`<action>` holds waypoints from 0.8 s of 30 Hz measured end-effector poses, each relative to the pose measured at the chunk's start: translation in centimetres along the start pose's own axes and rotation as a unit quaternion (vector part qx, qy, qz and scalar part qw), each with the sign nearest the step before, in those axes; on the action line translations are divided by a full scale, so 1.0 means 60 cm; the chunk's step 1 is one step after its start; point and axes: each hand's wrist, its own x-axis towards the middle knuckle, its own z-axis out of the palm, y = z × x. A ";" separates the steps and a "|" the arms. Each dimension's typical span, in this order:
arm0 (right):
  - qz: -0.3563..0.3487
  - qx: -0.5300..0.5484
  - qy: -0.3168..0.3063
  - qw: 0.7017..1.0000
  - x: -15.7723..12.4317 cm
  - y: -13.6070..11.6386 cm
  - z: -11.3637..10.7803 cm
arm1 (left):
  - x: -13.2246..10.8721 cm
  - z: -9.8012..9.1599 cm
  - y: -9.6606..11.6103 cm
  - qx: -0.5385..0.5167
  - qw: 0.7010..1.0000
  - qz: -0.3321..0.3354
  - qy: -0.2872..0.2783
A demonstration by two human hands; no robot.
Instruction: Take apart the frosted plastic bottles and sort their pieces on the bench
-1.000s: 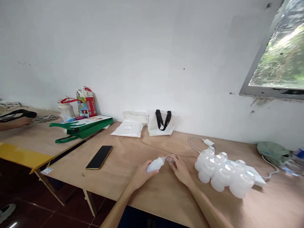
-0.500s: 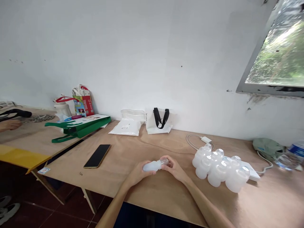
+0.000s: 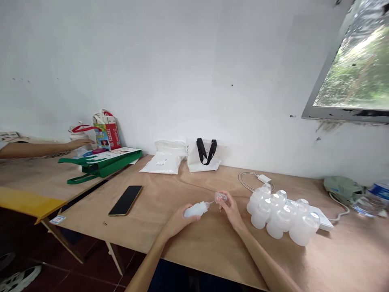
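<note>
Left hand (image 3: 178,222) grasps a small white bottle (image 3: 194,210), fingers wrapped round its body, held tilted just above the wooden surface (image 3: 206,253). Nozzle (image 3: 208,205) exposed, pointing to 2 o'clock. Right hand (image 3: 232,211) pinches a clear cap (image 3: 221,197) in its fingertips; cap sits at 2 o'clock from the bottle, off it, just beside the nozzle's tip; whether they touch, cannot tell.

From the right hand: cluster of cloudy white bottles (image 3: 284,215) with clear tops at 3 o'clock, near; white adapter (image 3: 263,179) on a cable between 1 and 2; green cap-like cloth item (image 3: 343,189) about 3, farther off.

From the left hand: black-screened phone (image 3: 125,200) about 10 o'clock, flat; white package (image 3: 160,163) at 11; white bag with black handles (image 3: 203,156) roughly 12, against the wall; green bag (image 3: 112,160) between 10 and 11, on its side. Another person's arm (image 3: 45,149) extends in at 10, well apart.
</note>
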 end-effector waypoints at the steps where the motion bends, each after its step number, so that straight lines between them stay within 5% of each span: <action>1: -0.001 -0.015 -0.020 1.000 -0.002 -0.001 -0.002 | 0.000 0.000 0.000 0.000 1.000 0.003 -0.001; 7: -0.041 -0.120 -0.194 0.973 -0.018 -0.008 0.010 | -0.001 0.005 -0.002 -0.001 1.000 0.023 0.009; 18: -0.058 -0.239 -0.231 0.941 -0.024 -0.020 0.002 | -0.005 0.012 -0.004 0.032 0.997 0.072 -0.005; 24: -0.030 -0.172 -0.153 0.973 -0.017 -0.003 0.015 | -0.010 0.024 0.017 0.005 0.996 0.092 -0.018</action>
